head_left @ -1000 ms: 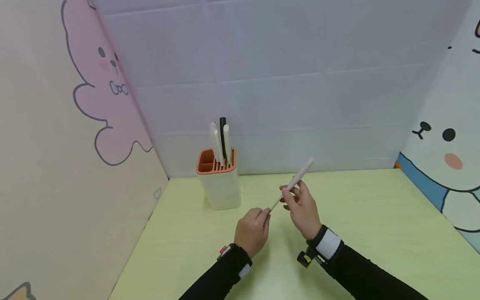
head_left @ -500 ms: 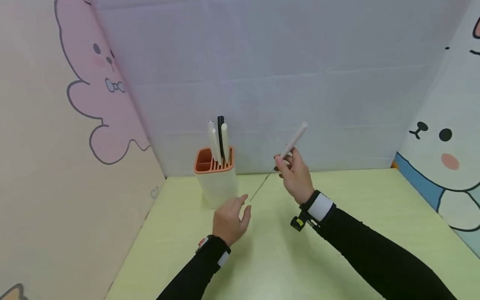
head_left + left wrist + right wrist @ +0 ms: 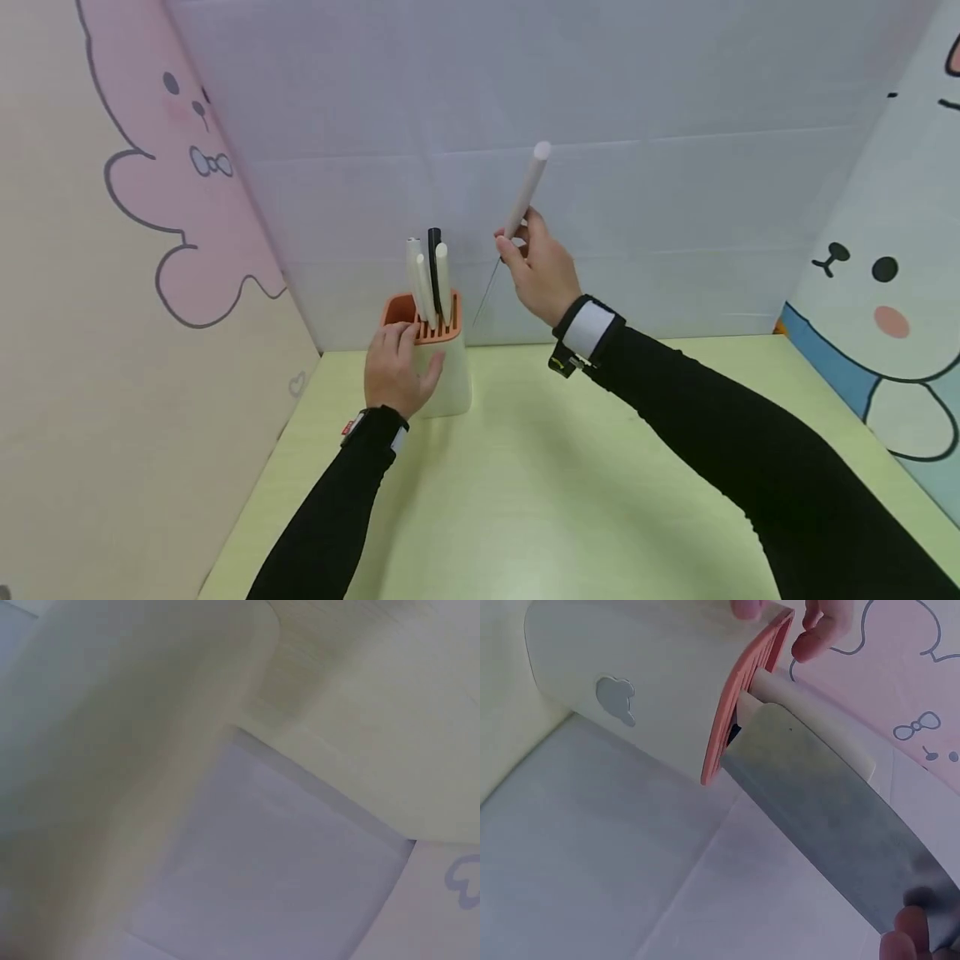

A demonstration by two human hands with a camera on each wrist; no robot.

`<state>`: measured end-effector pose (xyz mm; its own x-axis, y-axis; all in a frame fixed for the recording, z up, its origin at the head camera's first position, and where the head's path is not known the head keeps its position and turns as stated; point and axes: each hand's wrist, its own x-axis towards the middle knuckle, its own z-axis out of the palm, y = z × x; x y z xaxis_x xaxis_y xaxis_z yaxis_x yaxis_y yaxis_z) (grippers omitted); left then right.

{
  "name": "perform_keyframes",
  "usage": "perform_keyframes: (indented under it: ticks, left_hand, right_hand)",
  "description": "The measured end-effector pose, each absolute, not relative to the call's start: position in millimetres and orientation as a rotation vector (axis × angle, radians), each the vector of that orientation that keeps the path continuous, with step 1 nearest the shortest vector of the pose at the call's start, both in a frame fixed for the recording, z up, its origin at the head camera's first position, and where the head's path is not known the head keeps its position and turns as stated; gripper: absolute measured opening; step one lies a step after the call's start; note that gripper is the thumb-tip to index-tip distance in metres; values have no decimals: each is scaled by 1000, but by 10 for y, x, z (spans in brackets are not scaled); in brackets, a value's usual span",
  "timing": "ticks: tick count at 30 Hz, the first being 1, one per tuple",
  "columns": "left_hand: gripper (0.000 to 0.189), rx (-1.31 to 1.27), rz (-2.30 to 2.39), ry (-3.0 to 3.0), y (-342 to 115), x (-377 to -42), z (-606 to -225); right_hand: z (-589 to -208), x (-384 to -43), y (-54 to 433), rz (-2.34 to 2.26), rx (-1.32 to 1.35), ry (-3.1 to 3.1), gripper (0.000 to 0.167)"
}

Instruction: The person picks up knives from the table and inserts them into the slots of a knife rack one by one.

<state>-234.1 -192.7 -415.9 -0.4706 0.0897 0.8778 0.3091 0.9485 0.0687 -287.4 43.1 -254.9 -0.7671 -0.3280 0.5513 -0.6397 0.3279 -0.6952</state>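
Note:
My right hand (image 3: 545, 271) grips a kitchen knife (image 3: 527, 192) with a white handle, held up right of the knife block (image 3: 447, 379). Its broad steel blade points down toward the slots; in the right wrist view the blade (image 3: 832, 817) overlaps the slotted top, its end right at the orange rim (image 3: 739, 694). My left hand (image 3: 397, 371) is at the block's front left, fingers extended at the rim and thumb apart over the front wall. Several white handles (image 3: 443, 275) and a black handle (image 3: 434, 262) stand upright in the slots. The pale block wall (image 3: 127, 750) fills the left wrist view's left side.
The block stands at the back left of the light green table (image 3: 570, 467), close to the white back wall (image 3: 675, 233). Side panels with a pink cartoon figure (image 3: 142, 200) and a white cartoon bear (image 3: 900, 292) flank the table.
My left hand has let go of the blade end and moved left to the knife block. My right hand has raised the knife up and left, its blade now pointing more steeply down.

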Motion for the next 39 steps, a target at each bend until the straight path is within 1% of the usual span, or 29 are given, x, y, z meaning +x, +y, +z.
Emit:
perform_keyframes:
  ticks: [8,15,30,39]
  left_hand:
    - [49,-303,-124,-2060,-1957,-2440,-4288]
    - [59,-227,-16,-2062,-1875,-2504,-4336]
    - [60,-199,-5,-2063,-1852,-2544,-4376]
    - [60,-178,12,-2081,-1808,-2529,-4385]
  right_hand:
    - [-2471,-3052,158,1356,928,-2321,51]
    - [-2515,-3148,47,1354,970,-2319,49]
    - [-2519,-3191,44,1354,1045,-2322,40]
    - [-2586,-3221,47,1364,1033,-2346,39]
